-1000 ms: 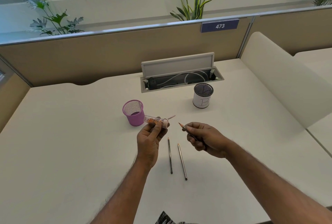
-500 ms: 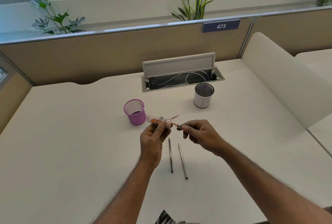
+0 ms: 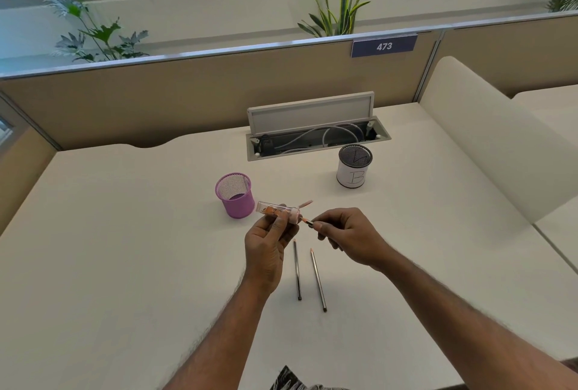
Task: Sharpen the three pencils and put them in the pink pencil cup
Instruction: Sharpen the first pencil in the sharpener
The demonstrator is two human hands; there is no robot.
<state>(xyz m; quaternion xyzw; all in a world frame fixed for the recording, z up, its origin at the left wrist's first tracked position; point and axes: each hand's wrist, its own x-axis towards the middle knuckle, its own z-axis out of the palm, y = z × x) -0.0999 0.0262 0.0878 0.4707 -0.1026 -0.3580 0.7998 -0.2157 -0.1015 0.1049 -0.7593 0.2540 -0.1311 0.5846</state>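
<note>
My left hand (image 3: 267, 247) grips a clear sharpener (image 3: 276, 209) with a pink end and an open pink flap, held above the desk just right of the pink mesh pencil cup (image 3: 235, 195). My right hand (image 3: 350, 238) pinches a pencil (image 3: 307, 222) whose tip sits at the sharpener's pink end; most of the pencil is hidden in the hand. Two more pencils, one on the left (image 3: 297, 270) and one on the right (image 3: 318, 280), lie side by side on the white desk (image 3: 125, 249) below my hands.
A white cup with a dark mesh rim, marked B (image 3: 354, 170), stands at the back right. Behind it an open cable tray (image 3: 316, 139) with its lid raised is set into the desk. Beige partitions bound the desk at the back and on the right.
My right hand has moved left and brought the pencil's tip from a gap away up to the sharpener's pink end. My left hand has stayed nearly still.
</note>
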